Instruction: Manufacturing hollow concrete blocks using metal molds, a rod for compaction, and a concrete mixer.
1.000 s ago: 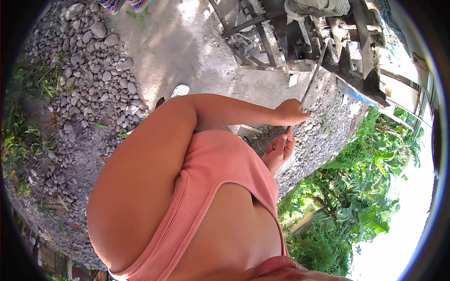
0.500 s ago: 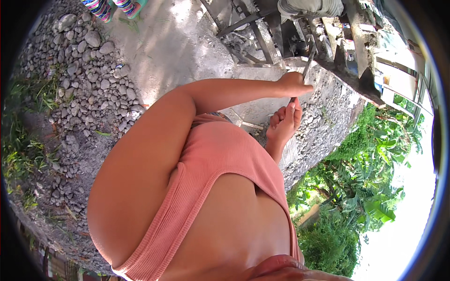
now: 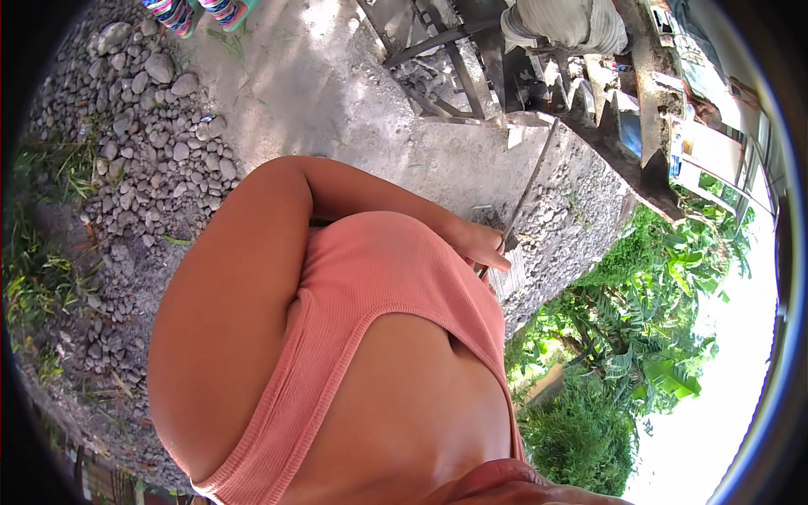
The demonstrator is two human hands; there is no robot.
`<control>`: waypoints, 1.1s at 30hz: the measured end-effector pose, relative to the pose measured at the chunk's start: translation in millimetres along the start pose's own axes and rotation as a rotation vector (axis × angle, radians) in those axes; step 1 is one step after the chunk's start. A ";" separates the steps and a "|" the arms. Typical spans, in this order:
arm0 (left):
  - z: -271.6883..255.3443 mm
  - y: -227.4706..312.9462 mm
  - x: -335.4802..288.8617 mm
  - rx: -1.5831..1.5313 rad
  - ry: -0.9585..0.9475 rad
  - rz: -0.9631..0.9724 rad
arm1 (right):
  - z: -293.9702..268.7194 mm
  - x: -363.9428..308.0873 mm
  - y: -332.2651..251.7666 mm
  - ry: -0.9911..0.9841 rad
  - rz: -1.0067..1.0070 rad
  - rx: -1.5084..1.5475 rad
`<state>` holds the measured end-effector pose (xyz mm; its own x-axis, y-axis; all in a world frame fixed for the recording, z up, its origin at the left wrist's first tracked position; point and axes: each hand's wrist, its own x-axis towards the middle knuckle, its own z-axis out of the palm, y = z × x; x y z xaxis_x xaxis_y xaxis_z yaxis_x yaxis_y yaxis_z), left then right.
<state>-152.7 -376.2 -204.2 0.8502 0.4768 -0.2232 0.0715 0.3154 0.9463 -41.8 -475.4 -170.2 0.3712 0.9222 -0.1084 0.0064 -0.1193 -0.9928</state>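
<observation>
In the head view, the only one I had, I took the pink ribbed top (image 3: 396, 278) as my landmark. The left hand (image 3: 482, 247) was just past its right edge, bent around a long thin rod (image 3: 532, 183), with what looked like the thumb stretched out rather than wrapped over. What seemed a sliver of the right hand (image 3: 487, 280) showed beside that edge; the rest was hidden, so I could not tell its state. The rod slanted away from the top, its far end near a weathered timber frame (image 3: 652, 109); whether they touched I could not tell. That end worried me most: if it caught on a timber, the rod could twist in that loose-thumbed hold or be driven back toward the top. Its near end, out of my sight there, could snag the fabric. Dropped, it would probably land on the rough gravel (image 3: 572, 202) right of the top. Far beyond the top's left side was another person's striped legwear (image 3: 220, 12), well clear unless a wide swing met a step closer.
</observation>
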 end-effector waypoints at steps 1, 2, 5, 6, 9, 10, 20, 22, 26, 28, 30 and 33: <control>-3.0 2.7 1.1 0.006 -0.003 0.002 | 2.7 1.2 -1.5 0.002 0.002 -0.005; -9.1 7.0 4.0 0.005 0.047 0.062 | 8.9 1.5 -1.4 0.005 0.000 0.005; -56.1 15.5 23.9 0.026 0.104 0.052 | 18.6 9.3 19.3 0.008 -0.016 0.023; -57.1 14.6 20.4 0.116 0.040 0.074 | 23.3 9.5 24.1 0.030 -0.037 0.020; -40.9 14.8 12.4 0.029 0.046 0.166 | 24.4 -5.0 -0.8 0.044 0.019 0.016; -39.4 16.6 8.2 0.012 0.041 0.192 | 31.2 -9.4 -8.8 0.045 0.078 0.020; -34.6 7.2 15.6 -0.092 0.172 0.249 | 35.2 -10.2 -17.6 0.031 0.140 0.056; -65.5 25.3 2.3 0.047 0.104 0.107 | 45.8 -6.7 1.1 -0.010 0.031 0.063; -39.2 23.2 -6.7 0.045 0.080 0.181 | 34.5 -27.0 -11.5 -0.011 0.074 0.109; -26.6 28.3 -8.7 -0.021 0.074 0.164 | 25.1 -34.7 -10.1 0.032 0.047 0.059; -12.4 22.3 -12.6 0.011 0.069 0.190 | 19.9 -47.4 -17.3 0.082 0.055 0.040; 0.9 22.5 -22.5 -0.028 0.047 0.192 | 6.9 -62.9 -21.0 0.104 0.081 -0.044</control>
<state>-169.7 -380.6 -177.6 0.8215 0.5680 -0.0502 -0.1050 0.2372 0.9658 -71.7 -528.4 -142.9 0.4667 0.8658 -0.1804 0.0122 -0.2103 -0.9776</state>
